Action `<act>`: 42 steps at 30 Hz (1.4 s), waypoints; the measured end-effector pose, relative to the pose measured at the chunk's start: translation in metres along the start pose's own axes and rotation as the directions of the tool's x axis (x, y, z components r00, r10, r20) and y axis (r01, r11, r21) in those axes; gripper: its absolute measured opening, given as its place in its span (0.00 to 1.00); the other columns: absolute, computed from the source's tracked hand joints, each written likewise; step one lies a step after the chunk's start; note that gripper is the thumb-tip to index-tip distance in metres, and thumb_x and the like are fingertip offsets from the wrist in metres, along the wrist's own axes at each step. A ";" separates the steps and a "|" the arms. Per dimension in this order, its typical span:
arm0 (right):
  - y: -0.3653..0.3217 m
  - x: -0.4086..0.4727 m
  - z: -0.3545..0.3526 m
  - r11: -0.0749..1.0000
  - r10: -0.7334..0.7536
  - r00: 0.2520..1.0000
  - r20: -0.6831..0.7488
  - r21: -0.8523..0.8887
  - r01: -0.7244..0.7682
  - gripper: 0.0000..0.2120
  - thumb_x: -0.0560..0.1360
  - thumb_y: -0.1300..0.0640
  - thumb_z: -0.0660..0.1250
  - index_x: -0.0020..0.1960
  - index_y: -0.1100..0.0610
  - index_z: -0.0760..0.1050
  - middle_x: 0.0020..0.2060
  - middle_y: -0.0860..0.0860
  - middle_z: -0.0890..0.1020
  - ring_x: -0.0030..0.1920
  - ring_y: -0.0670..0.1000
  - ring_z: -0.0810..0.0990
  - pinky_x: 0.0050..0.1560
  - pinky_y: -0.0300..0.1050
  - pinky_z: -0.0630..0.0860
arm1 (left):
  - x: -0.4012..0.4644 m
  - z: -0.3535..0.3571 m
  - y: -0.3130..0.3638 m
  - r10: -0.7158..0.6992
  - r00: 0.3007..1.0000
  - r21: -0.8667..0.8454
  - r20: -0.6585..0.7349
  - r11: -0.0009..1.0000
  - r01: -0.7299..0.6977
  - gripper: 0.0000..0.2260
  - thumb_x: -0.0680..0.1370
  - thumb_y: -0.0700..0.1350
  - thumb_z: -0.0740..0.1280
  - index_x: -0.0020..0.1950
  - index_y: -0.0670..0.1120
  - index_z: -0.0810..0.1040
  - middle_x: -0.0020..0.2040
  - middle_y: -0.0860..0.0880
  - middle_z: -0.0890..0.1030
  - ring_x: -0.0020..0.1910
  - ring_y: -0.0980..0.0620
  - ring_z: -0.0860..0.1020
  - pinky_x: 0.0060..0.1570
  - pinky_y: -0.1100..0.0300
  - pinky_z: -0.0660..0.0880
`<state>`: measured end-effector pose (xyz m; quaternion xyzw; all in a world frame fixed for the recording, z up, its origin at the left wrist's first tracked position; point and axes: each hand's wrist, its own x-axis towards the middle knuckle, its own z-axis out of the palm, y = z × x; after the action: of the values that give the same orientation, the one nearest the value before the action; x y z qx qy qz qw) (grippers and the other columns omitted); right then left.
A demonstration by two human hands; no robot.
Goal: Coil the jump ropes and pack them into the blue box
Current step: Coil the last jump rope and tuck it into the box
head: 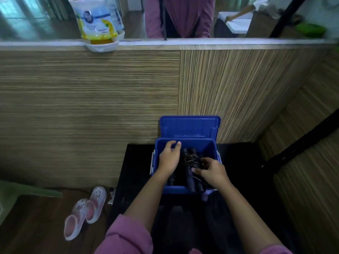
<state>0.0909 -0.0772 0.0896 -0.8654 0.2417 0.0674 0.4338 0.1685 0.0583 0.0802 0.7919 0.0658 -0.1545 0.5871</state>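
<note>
One blue box (212, 149) on a black table (238, 162), set at the table's far edge against the wood-grain wall (91, 98), lid (189, 126) standing open and leaning back on that wall. Inside, a tangle of black jump ropes (193, 162): at least three dark handles countable, one poking out over the box's near rim; exact rope count impossible to tell in the dark heap. Two hands, both reaching down into the box and apart from each other. Left hand (169, 158) toward the left wall of the box, fingers loosely bent over the far left corner, whether gripping anything not clear. Right hand (211, 171) near the right wall, fingers curled and pinching the coiled cord of the jump ropes. Bare black tabletop to the box's left and, wider, to its right. Two pale pink clogs (85, 211) side by side on the floor off the table's left edge. One white-and-yellow bag (95, 21) in a white dish up on the ledge.
</note>
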 end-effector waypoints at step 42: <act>-0.018 0.087 -0.009 0.873 -0.057 0.947 0.315 -0.446 0.201 0.40 0.68 0.56 0.76 0.75 0.58 0.61 0.71 0.56 0.64 0.69 0.56 0.67 0.67 0.43 0.65 | 0.015 -0.035 -0.086 0.320 0.946 0.389 -0.059 0.880 -0.273 0.26 0.82 0.47 0.57 0.79 0.49 0.52 0.77 0.50 0.58 0.66 0.51 0.71 0.55 0.66 0.67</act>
<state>0.1744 -0.1064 0.0803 -0.9394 0.0925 0.2218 0.2444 0.1638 0.1160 0.0068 0.8980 -0.0516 -0.0240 0.4363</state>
